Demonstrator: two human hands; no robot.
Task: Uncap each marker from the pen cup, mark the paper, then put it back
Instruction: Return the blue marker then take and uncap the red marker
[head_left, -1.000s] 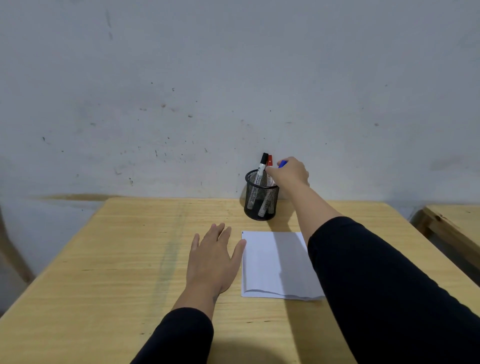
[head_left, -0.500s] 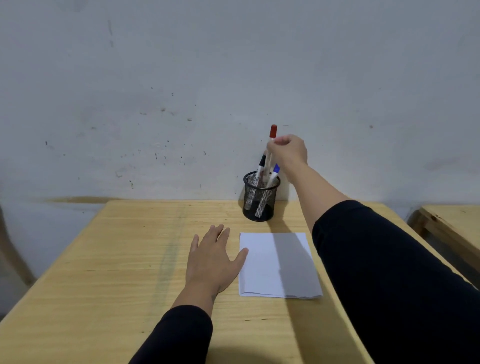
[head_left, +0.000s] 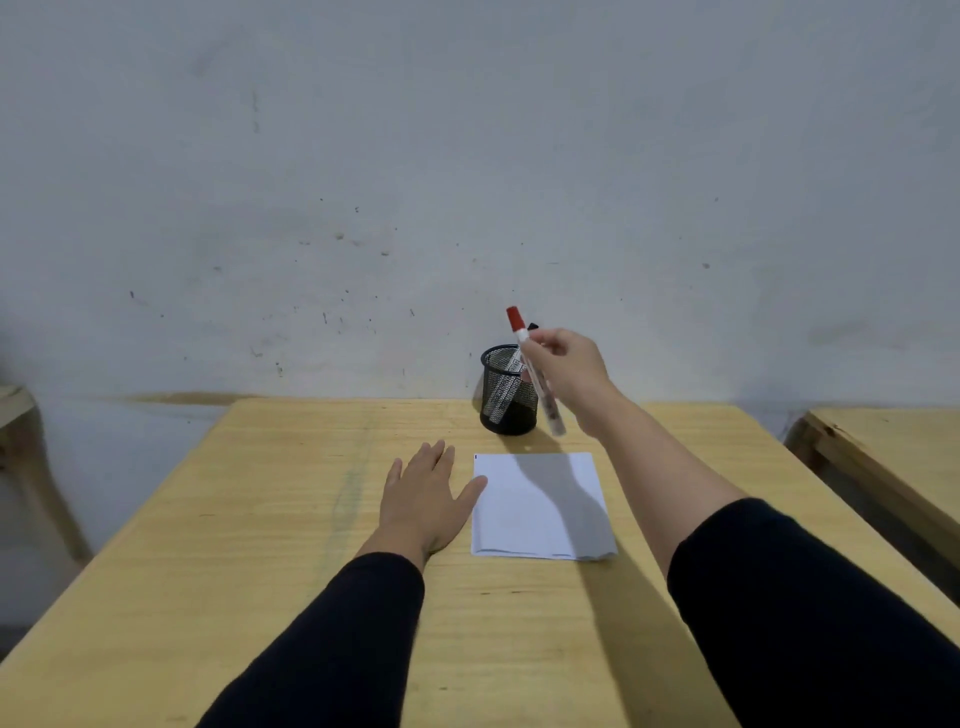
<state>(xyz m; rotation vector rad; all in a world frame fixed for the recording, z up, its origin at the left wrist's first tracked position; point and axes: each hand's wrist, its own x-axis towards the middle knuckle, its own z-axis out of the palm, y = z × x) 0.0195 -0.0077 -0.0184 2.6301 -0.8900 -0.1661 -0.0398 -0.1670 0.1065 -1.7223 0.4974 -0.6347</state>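
I see my right hand (head_left: 569, 364) gripping the red-capped marker (head_left: 535, 371) above the pen cup (head_left: 506, 391). My left hand (head_left: 423, 501) lies flat and released on the surface (head_left: 260, 519), beside the paper (head_left: 540, 506).

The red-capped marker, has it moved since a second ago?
Yes. The red-capped marker has come up out of the pen cup and now hangs tilted in front of it, cap still on, gripped by the right hand.
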